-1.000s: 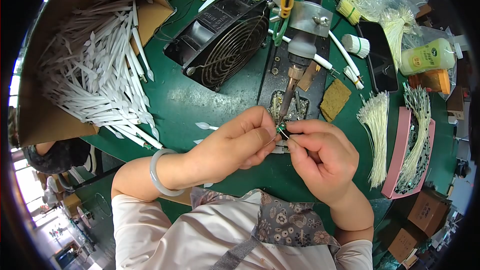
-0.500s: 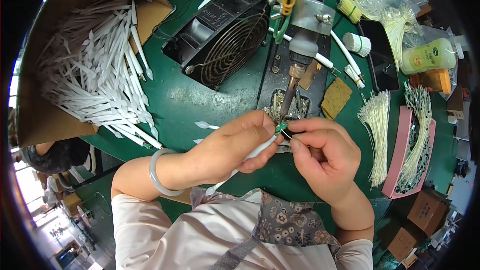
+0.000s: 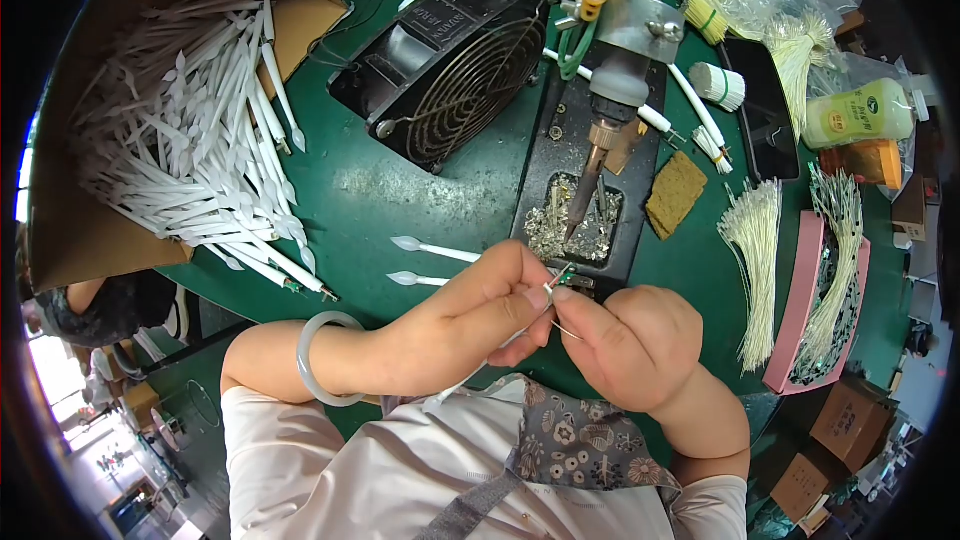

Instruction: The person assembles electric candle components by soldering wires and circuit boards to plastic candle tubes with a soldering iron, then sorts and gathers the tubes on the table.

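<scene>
In my left hand [image 3: 465, 315], closed, is a slim white candle-shaped stick [image 3: 445, 396]; its pointed tip hangs toward my apron. A small green circuit board [image 3: 566, 278] shows at the stick's other end, between my hands. My right hand [image 3: 638, 345] pinches beside that end, with a thin wire [image 3: 568, 331] at its fingertips; part of the wire is hidden by fingers. Beyond both hands a clamped soldering iron [image 3: 604, 140] points downward, its tip apart from the board, over a recess of solder scraps [image 3: 545, 225]. Two more flame-tipped white sticks [image 3: 432, 249] lie beside my left hand.
A black fan [image 3: 450, 60] stands at the back. At left, a cardboard box [image 3: 75, 230] holds many white sticks. A brown sponge [image 3: 676, 194], wire bundles [image 3: 755, 270], a pink tray [image 3: 783, 360], a phone [image 3: 762, 105] and a green-labelled bottle [image 3: 862, 112] sit at right.
Both hands have come down toward my body with the stick, and the circuit board has left the soldering iron's tip. My right hand has turned and its fingers have closed in beside my left fingers.
</scene>
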`<action>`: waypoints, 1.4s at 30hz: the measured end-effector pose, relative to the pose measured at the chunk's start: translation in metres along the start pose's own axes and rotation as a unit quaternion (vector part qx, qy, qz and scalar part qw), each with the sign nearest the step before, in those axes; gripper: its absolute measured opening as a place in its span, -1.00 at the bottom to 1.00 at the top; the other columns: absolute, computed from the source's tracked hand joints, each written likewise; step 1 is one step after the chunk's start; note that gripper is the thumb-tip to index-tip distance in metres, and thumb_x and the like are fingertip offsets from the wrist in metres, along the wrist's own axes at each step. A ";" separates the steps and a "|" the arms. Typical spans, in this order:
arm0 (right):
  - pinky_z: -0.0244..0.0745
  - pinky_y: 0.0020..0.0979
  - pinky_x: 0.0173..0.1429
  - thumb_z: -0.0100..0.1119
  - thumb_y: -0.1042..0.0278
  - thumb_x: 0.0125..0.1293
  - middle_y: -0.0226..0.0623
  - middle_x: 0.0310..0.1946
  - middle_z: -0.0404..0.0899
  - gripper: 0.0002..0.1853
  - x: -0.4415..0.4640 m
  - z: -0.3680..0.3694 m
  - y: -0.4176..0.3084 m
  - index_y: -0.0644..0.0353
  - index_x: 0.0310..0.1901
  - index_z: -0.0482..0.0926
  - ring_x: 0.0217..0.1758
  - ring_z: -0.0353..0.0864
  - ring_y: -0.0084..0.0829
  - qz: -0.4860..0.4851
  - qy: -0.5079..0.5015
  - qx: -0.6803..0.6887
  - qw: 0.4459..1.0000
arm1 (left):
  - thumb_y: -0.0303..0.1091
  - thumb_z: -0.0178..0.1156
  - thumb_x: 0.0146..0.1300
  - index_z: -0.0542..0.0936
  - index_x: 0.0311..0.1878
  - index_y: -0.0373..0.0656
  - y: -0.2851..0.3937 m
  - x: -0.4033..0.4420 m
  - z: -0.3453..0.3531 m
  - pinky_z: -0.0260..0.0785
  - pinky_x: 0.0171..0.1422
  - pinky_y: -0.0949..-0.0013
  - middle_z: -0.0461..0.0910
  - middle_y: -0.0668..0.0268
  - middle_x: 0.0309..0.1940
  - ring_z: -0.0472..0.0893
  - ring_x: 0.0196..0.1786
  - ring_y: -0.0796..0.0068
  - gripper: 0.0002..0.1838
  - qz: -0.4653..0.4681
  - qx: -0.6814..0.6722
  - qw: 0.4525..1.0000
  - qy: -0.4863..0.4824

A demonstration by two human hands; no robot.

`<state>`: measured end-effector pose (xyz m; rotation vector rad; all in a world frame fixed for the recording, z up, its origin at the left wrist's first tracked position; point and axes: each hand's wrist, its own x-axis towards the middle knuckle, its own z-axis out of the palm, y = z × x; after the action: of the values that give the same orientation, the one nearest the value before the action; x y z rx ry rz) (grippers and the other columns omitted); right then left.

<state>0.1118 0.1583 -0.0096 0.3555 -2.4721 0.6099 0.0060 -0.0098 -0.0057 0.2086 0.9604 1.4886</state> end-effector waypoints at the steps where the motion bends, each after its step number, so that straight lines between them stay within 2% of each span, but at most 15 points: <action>1: 0.28 -0.46 -0.61 0.35 0.50 -0.13 -0.41 -0.60 0.37 -0.68 0.000 0.000 0.000 0.19 -0.23 0.63 -0.65 0.38 -0.44 -0.005 -0.003 -0.007 1.000 | -0.32 -0.14 0.45 0.26 -0.08 -0.18 -0.001 -0.001 0.000 0.17 -0.38 0.58 0.39 0.35 -0.40 0.31 -0.42 0.65 -0.86 0.005 0.004 1.000 -0.003; 4: 0.28 -0.47 -0.61 0.37 0.51 -0.15 -0.41 -0.59 0.38 -0.68 -0.001 0.001 0.002 0.18 -0.25 0.63 -0.65 0.39 -0.44 0.009 -0.012 0.022 1.000 | -0.31 -0.17 0.46 0.26 -0.07 -0.19 -0.001 -0.004 0.001 0.22 -0.36 0.58 0.39 0.34 -0.39 0.32 -0.41 0.66 -0.85 0.006 0.045 0.999 0.000; 7: 0.27 -0.52 -0.61 0.22 0.45 -0.06 -0.46 -0.58 0.32 -0.66 -0.003 0.007 0.009 0.24 -0.16 0.62 -0.64 0.37 -0.53 -0.021 0.026 0.029 0.999 | -0.33 -0.17 0.46 0.25 -0.06 -0.21 -0.001 -0.005 0.003 0.26 -0.35 0.56 0.40 0.34 -0.40 0.35 -0.43 0.66 -0.85 0.051 0.105 0.993 -0.007; 13: 0.29 -0.51 -0.60 0.20 0.46 -0.06 -0.44 -0.56 0.33 -0.66 -0.005 0.004 0.008 0.23 -0.16 0.60 -0.62 0.39 -0.51 -0.024 0.003 0.040 0.999 | -0.38 -0.17 0.45 0.25 -0.05 -0.25 0.000 -0.012 0.006 0.29 -0.39 0.55 0.44 0.34 -0.43 0.37 -0.48 0.67 -0.85 0.071 0.183 0.981 0.002; 19: 0.26 -0.50 -0.60 0.19 0.45 -0.08 -0.44 -0.53 0.33 -0.63 -0.006 0.004 0.011 0.23 -0.13 0.58 -0.62 0.37 -0.51 -0.050 0.011 0.031 0.998 | -0.39 -0.17 0.45 0.26 -0.03 -0.24 0.002 -0.013 0.006 0.28 -0.39 0.56 0.45 0.33 -0.41 0.36 -0.47 0.67 -0.85 0.049 0.170 0.984 0.001; 22: 0.26 -0.51 -0.60 0.19 0.45 -0.11 -0.44 -0.53 0.32 -0.61 -0.004 0.002 0.010 0.24 -0.13 0.58 -0.62 0.37 -0.52 -0.057 0.009 0.019 0.998 | -0.38 -0.19 0.46 0.27 -0.01 -0.23 0.005 -0.011 0.005 0.27 -0.37 0.58 0.45 0.32 -0.40 0.35 -0.46 0.67 -0.84 0.029 0.098 0.995 -0.012; 28: 0.27 -0.51 -0.60 0.20 0.45 -0.14 -0.43 -0.52 0.32 -0.60 -0.005 0.002 0.012 0.24 -0.14 0.61 -0.62 0.37 -0.52 -0.052 0.006 0.022 0.998 | -0.35 -0.20 0.47 0.28 -0.01 -0.24 0.011 -0.009 0.005 0.25 -0.35 0.59 0.44 0.32 -0.38 0.34 -0.45 0.67 -0.82 -0.004 0.078 0.997 -0.011; 34: 0.27 -0.52 -0.60 0.21 0.46 -0.15 -0.44 -0.54 0.32 -0.59 -0.004 0.005 0.015 0.25 -0.14 0.61 -0.62 0.37 -0.52 -0.048 0.008 0.029 0.998 | -0.37 -0.17 0.45 0.28 -0.02 -0.23 0.002 -0.006 0.002 0.27 -0.32 0.59 0.43 0.34 -0.36 0.34 -0.42 0.68 -0.84 0.050 0.145 0.988 0.001; 40: 0.26 -0.52 -0.61 0.20 0.46 -0.16 -0.44 -0.55 0.32 -0.58 -0.003 0.002 0.015 0.25 -0.12 0.60 -0.63 0.36 -0.52 -0.057 -0.004 0.023 0.998 | -0.39 -0.16 0.45 0.27 -0.02 -0.22 0.003 -0.006 0.003 0.27 -0.31 0.59 0.43 0.36 -0.36 0.33 -0.41 0.69 -0.85 0.059 0.168 0.984 0.006; 42: 0.26 -0.49 -0.62 0.30 0.50 -0.17 -0.43 -0.57 0.35 -0.64 -0.002 0.001 0.012 0.19 -0.21 0.61 -0.65 0.36 -0.47 -0.037 -0.007 0.028 0.999 | -0.38 -0.15 0.45 0.28 -0.02 -0.22 0.002 -0.005 0.002 0.27 -0.31 0.59 0.43 0.37 -0.36 0.34 -0.41 0.69 -0.85 0.060 0.168 0.984 0.009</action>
<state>0.1086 0.1690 -0.0155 0.4718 -2.4467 0.6491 0.0069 -0.0134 -0.0005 0.5060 1.2289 1.4313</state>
